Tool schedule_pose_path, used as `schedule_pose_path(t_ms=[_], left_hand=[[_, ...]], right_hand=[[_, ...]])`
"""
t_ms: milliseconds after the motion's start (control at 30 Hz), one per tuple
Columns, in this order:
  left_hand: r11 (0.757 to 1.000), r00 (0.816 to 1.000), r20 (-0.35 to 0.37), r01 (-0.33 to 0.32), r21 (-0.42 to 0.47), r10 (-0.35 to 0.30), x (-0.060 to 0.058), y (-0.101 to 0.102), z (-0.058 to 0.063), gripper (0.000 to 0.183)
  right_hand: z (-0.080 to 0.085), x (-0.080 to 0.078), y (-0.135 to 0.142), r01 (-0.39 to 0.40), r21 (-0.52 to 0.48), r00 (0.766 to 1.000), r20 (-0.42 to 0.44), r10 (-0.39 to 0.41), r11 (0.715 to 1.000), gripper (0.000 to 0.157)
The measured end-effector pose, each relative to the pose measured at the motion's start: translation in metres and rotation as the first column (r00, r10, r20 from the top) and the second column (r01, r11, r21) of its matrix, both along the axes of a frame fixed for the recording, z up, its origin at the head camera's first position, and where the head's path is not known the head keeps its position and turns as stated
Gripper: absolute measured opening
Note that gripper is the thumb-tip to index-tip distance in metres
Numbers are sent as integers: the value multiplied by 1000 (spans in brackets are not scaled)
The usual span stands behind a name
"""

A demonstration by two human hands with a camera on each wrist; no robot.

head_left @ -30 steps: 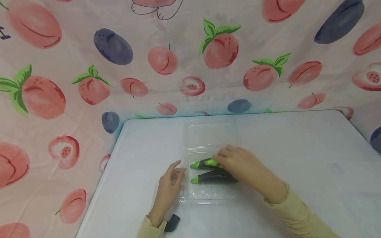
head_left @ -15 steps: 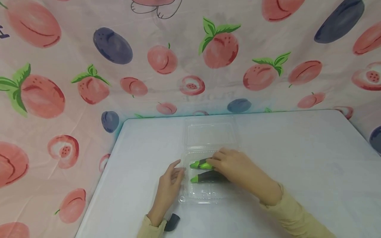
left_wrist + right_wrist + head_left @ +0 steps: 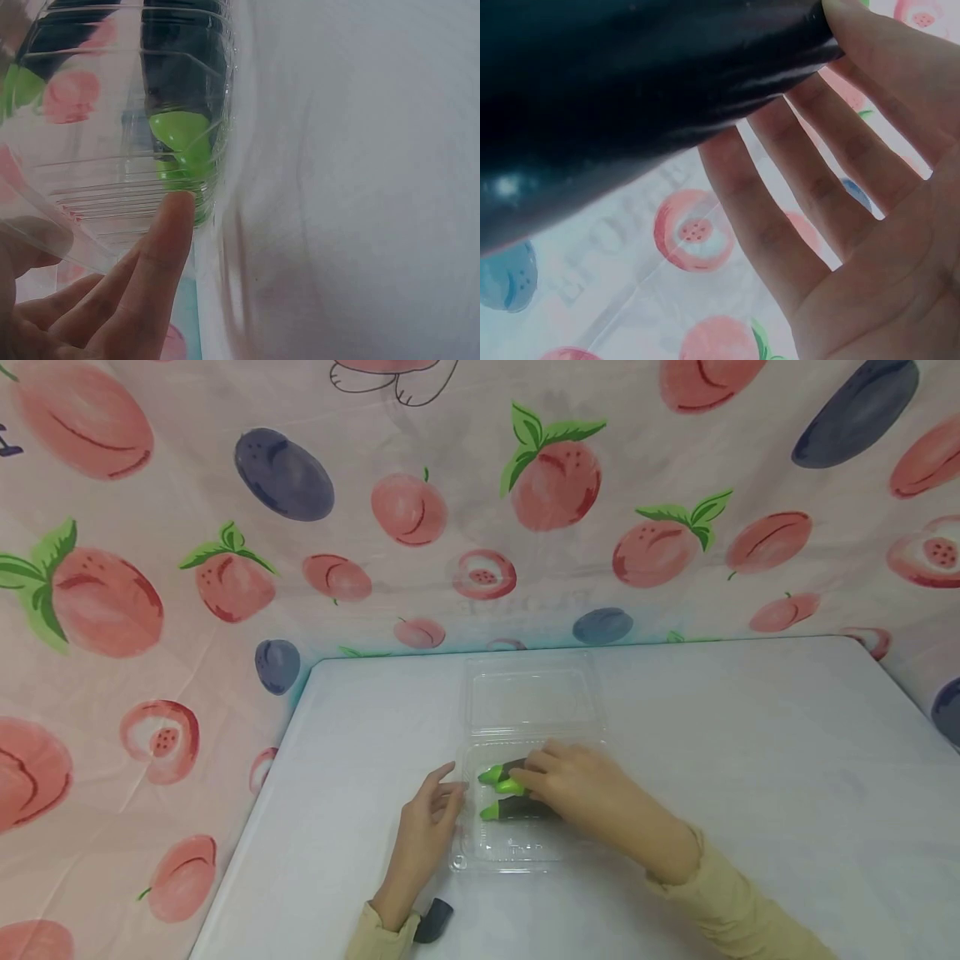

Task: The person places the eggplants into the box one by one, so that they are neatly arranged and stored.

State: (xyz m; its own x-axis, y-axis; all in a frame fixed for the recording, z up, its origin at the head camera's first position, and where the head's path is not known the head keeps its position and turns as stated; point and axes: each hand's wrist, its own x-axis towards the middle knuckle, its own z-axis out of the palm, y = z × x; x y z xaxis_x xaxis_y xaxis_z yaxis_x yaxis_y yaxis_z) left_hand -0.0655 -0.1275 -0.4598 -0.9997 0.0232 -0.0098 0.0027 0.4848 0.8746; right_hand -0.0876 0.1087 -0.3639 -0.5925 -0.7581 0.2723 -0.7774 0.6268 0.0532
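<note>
Three dark eggplants with bright green caps are at the clear plastic clamshell box (image 3: 517, 860), which lies with its lid folded back. One eggplant (image 3: 513, 767) lies at the back of the base and another eggplant (image 3: 517, 810) in front. My right hand (image 3: 577, 785) grips the third eggplant (image 3: 630, 90) over the base, its cap poking out between the other two. Most of its body is hidden under the hand in the head view. My left hand (image 3: 427, 827) stays at the box's left edge, a straight fingertip against the clear wall in the left wrist view.
The transparent lid (image 3: 532, 702) extends toward the back edge of the white table (image 3: 750, 760). A fruit-print cloth (image 3: 480, 485) hangs behind it. A small black object (image 3: 433, 920) sits beside the left cuff.
My right hand has shifted left and slightly toward me with its eggplant, whose green cap is now lower, between the other two. The left hand has stayed put.
</note>
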Motion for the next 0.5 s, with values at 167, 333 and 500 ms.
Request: schedule_pose_path(t_ms=[167, 333, 500], left_hand=[[1000, 1000, 4, -1, 6, 1, 0, 0, 0, 44], [1000, 1000, 0, -1, 12, 1, 0, 0, 0, 44], [1000, 1000, 4, 0, 17, 0, 0, -1, -1, 44]], right_hand=[[-1, 2, -3, -4, -1, 1000, 4, 4, 1000, 24], [-3, 2, -4, -20, -1, 1000, -4, 20, 1000, 22], [-7, 3, -6, -22, 3, 1000, -7, 22, 1000, 21]])
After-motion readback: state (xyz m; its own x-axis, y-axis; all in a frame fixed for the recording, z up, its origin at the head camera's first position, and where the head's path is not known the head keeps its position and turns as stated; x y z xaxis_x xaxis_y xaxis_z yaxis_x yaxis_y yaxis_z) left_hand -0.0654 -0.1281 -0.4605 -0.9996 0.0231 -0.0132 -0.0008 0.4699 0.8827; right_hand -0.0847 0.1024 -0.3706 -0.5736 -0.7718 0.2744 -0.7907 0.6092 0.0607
